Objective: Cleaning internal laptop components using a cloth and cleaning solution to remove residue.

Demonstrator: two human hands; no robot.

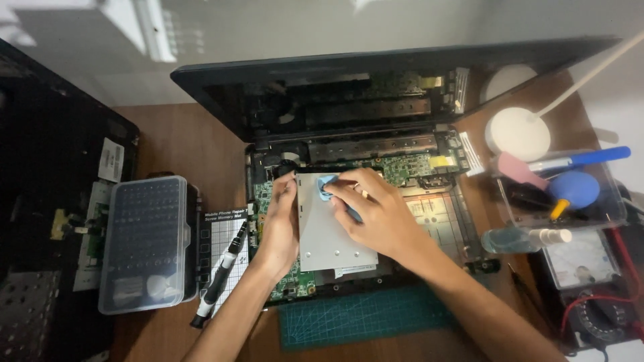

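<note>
Brown wooden desk [174, 144], opened laptop [349, 134]. Silver plate [329, 231] lengthwise toward viewer; left hand [280, 221] steadying its edge, right hand [372, 211] pinching blue cloth [327, 186].

Opened laptop [402, 167] as the landmark, guts exposed. Right hand [376, 214] pinching a small blue cloth [327, 186] onto the silver metal drive [329, 231] in its middle, left hand [280, 221] bracing that drive's left edge. Clear bit case [144, 241] and black screwdriver [220, 275] off to its left, green cutting mat [362, 318] right below.
</note>
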